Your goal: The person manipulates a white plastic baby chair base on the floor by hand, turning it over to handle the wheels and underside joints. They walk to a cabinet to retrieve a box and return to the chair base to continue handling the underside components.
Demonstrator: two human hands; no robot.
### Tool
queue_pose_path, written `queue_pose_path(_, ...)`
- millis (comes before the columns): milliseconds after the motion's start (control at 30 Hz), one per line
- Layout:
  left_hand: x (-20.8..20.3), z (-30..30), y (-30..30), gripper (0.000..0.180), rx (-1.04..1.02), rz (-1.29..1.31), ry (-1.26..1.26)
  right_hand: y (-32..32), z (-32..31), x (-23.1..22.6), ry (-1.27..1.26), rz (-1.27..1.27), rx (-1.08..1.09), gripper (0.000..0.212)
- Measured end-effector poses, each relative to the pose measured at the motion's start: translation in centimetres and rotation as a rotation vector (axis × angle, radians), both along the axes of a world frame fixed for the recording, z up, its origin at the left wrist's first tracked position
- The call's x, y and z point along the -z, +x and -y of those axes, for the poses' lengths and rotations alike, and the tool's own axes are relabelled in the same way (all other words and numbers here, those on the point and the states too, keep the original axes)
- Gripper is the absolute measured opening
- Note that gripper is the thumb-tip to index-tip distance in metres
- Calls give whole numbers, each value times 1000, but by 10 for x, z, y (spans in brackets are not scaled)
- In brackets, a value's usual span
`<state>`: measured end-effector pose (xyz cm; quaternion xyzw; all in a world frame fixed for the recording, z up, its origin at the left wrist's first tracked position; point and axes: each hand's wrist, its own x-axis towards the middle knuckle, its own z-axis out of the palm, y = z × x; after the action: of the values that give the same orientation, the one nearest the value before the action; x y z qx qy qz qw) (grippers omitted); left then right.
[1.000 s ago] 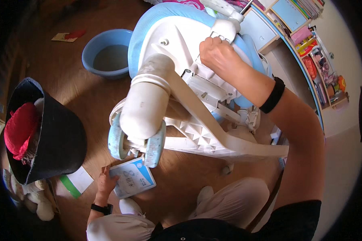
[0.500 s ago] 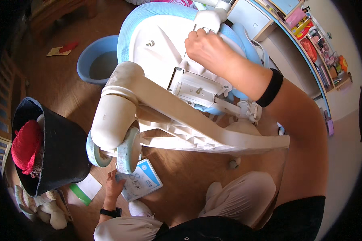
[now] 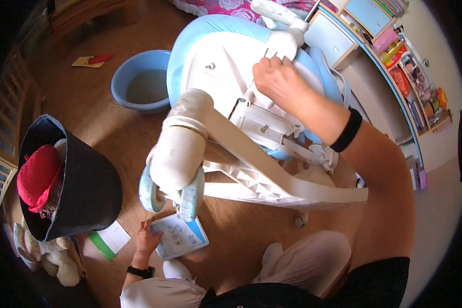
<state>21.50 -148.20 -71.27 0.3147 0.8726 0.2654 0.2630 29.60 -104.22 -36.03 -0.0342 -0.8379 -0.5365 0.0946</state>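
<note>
A child-size desk chair (image 3: 213, 56) with a light blue seat lies tipped over, its white underside facing me. One leg of its white base (image 3: 251, 154) points toward me, ending in a twin caster wheel (image 3: 191, 192). My right hand (image 3: 282, 77) is closed against the seat's underside, beside the armrest bracket; its curled fingers hide whatever they hold. Low on the floor, my left hand (image 3: 148, 238) reaches beside a flat blue-and-white packet (image 3: 179, 238), fingers apart and the thumb at the packet's edge. Nothing shows in that hand.
Left of the chair stands a blue basin (image 3: 120, 90) with greyish water. A dark fabric bin (image 3: 90, 179) holds a red item. Nearby lie a green-and-white card (image 3: 113, 240) and stuffed toys (image 3: 61, 262). A desk with shelves (image 3: 410, 97) curves along the right.
The view has shifted slightly, and the chair's caster now sits farther right, uncovering more of the packet. My right hand keeps its place on the chair; my left stays beside the packet.
</note>
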Motion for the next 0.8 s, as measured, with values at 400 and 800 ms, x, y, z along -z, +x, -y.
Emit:
queue_pose_path(400,1,2,1,63,-32,41,-2,-12,15,-3,-9,135,118,13)
queue_pose_path(800,1,5,2,64,-8,13,19,-10,14,-3,21,65,148,15)
